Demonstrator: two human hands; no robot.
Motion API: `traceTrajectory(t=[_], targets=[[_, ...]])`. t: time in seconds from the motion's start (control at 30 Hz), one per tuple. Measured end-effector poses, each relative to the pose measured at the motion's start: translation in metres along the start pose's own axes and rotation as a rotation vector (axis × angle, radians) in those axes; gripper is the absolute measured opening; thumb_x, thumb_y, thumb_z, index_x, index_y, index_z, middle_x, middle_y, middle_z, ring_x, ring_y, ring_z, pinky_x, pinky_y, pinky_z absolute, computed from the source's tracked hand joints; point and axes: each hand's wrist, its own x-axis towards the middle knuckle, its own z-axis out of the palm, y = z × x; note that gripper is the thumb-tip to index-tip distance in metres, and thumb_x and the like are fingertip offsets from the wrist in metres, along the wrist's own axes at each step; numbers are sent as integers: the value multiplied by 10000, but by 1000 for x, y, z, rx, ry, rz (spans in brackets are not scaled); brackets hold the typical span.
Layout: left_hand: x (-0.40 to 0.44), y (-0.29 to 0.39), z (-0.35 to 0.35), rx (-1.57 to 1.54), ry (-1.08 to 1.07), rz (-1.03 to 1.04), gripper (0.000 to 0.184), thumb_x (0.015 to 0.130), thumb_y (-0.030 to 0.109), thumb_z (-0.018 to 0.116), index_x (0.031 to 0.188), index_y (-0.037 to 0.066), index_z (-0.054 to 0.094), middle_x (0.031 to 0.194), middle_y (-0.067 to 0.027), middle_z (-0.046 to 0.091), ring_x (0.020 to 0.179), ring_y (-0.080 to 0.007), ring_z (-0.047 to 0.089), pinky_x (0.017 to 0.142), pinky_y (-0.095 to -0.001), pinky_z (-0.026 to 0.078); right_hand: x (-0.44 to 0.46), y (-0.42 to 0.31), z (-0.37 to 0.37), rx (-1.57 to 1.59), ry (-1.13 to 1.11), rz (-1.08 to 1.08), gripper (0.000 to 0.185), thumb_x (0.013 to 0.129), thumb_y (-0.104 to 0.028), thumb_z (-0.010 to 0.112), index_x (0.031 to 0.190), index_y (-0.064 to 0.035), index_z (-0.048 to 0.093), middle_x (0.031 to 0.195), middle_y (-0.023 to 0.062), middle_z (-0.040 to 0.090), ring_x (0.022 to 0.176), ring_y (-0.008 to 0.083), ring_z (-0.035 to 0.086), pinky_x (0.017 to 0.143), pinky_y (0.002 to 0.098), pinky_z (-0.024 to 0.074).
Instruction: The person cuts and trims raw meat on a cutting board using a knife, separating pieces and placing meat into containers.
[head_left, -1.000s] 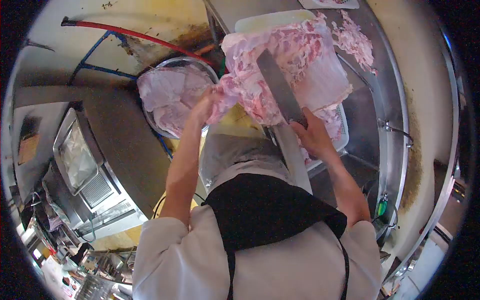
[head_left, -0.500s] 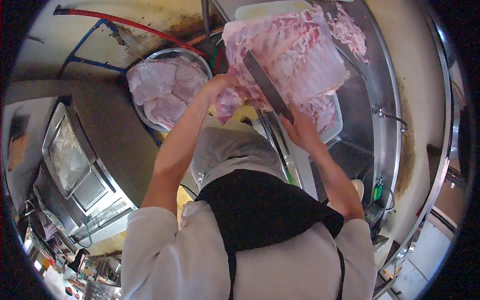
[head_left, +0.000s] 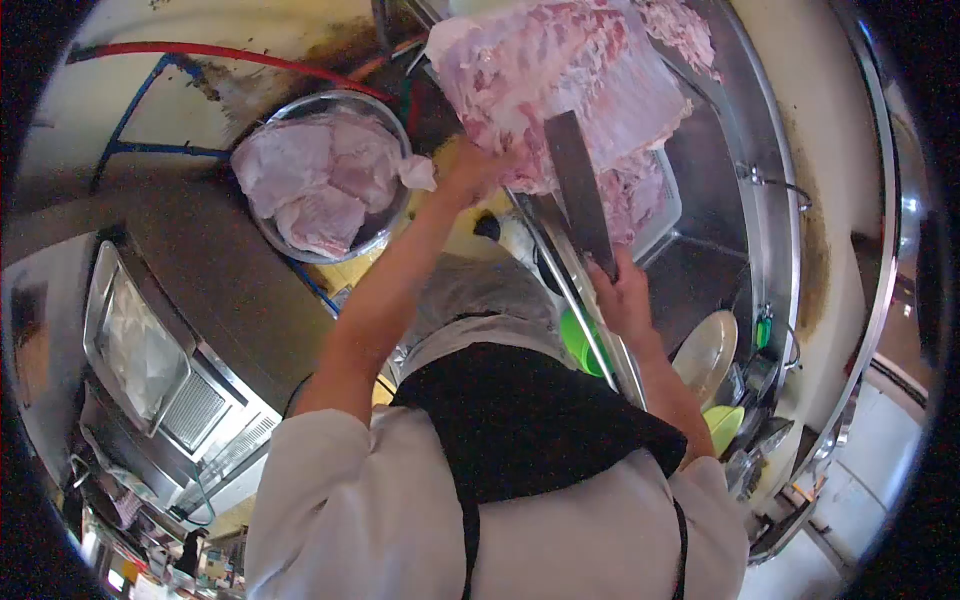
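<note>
Right hand [head_left: 624, 297] wrapped round long grey metal knife [head_left: 580, 190]; left hand [head_left: 466, 175], grip unclear, at broad pink meat slab [head_left: 560, 75], left edge of steel sink [head_left: 705, 275]

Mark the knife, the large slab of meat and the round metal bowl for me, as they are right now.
Knife [head_left: 582, 190]: head view, middle of the blade.
Large slab of meat [head_left: 560, 85]: head view, middle of its upward face.
Round metal bowl [head_left: 383, 225]: head view, bare inner wall.

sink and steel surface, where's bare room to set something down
Bare patches: the dark steel surface between meat bowl and tray; the sink floor between white basket and oval plate. Crowded: around the meat slab, knife, left hand and right hand.
</note>
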Motion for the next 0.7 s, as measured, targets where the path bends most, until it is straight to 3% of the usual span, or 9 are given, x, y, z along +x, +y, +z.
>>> traceTrajectory(t=[0.1,0.13,0.23,0.3,0.43,0.5,0.57,0.63,0.7], targets=[[-4,-16,8,-86,59,119,583,802,182,768,1289,15,496,1114,-95,656,933,-190,652,780,-351,548,-14,-11,21,80,-19,260,304,929,-175,624,1179,-30,533,794,194,659,687,306,669,641,397,498],[-11,-10,9,-61,89,116,572,777,188,780,1255,6,523,1090,-95,661,911,-185,646,760,-347,541,-16,4,31,27,52,61,332,922,-162,631,1208,-40,515,770,185,650,663,321,656,619,403,493],[-29,4,9,13,173,104,544,702,205,814,1151,-19,604,1019,-97,677,847,-168,627,702,-336,520,-21,19,48,-61,7,126,330,920,-163,633,1207,-46,521,761,181,643,659,345,649,610,420,490],[-26,18,-11,447,48,-127,458,711,232,793,1062,-21,643,906,-111,684,768,-164,627,662,-341,508,-18,10,57,26,51,50,297,920,-184,633,1166,-47,541,784,195,647,704,391,645,634,440,488],[-27,42,-21,639,24,-261,349,741,287,749,900,-15,679,703,-115,658,612,-169,603,579,-355,475,3,-6,74,-32,90,-46,299,913,-186,639,1157,-42,545,795,208,643,732,408,634,654,458,485],[-24,5,-42,829,17,86,329,746,272,746,906,-8,679,694,-102,644,589,-157,585,564,-351,468,15,-8,80,-81,105,-85,305,912,-187,639,1158,-35,543,798,215,640,736,406,635,658,468,484],[-23,1,-49,814,47,120,317,751,246,747,936,-1,675,708,-85,639,585,-151,578,553,-342,462,25,-11,83,-118,59,-44,309,913,-191,635,1159,-28,541,802,222,639,736,401,639,660,479,483],[-25,15,-42,588,111,-162,322,755,209,752,990,7,667,744,-66,643,601,-150,582,548,-328,457,24,-14,80,-66,67,-13,306,915,-196,630,1151,-23,541,808,233,638,746,407,643,664,479,484],[-22,-1,-34,179,20,-72,345,750,162,756,1042,13,650,797,-55,652,620,-148,586,537,-314,450,19,-14,75,-44,78,7,304,916,-197,626,1147,-19,541,808,239,636,750,410,645,666,476,485]])
